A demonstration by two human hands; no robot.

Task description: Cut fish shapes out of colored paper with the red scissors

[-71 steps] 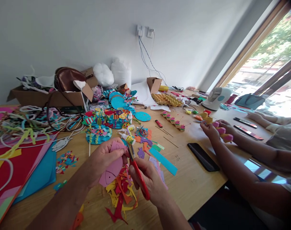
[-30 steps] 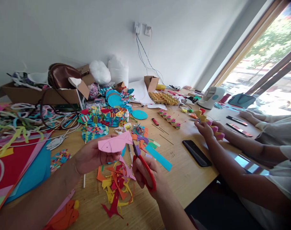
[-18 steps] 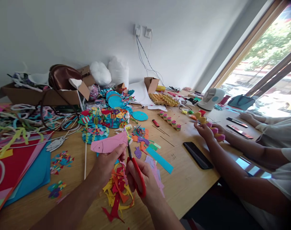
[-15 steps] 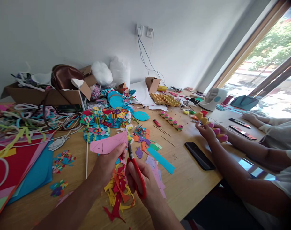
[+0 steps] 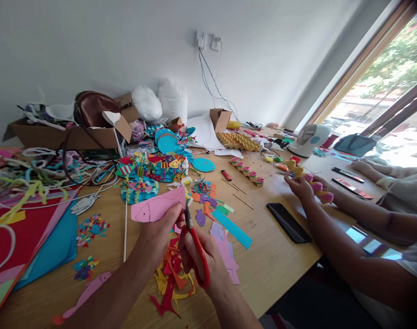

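Note:
My left hand (image 5: 159,236) pinches a pink paper fish (image 5: 153,207) by its lower edge and holds it flat above the wooden table (image 5: 273,256). My right hand (image 5: 203,260) grips red-handled scissors (image 5: 195,249), blades pointing up against the fish's tail end. Under both hands lies a heap of red, yellow and orange paper scraps (image 5: 172,278).
A person at the right holds a string of pink and yellow pieces (image 5: 314,185). A black phone (image 5: 288,222), a blue strip (image 5: 233,228), glue bottles, coloured paper fish, cardboard boxes (image 5: 74,135), red and blue sheets (image 5: 30,237) and a white fan (image 5: 307,139) lie around.
My left hand turned the pink fish from hanging down to flat and level. The scissors came up to its tail end. A pink offcut now lies at the near left of the table.

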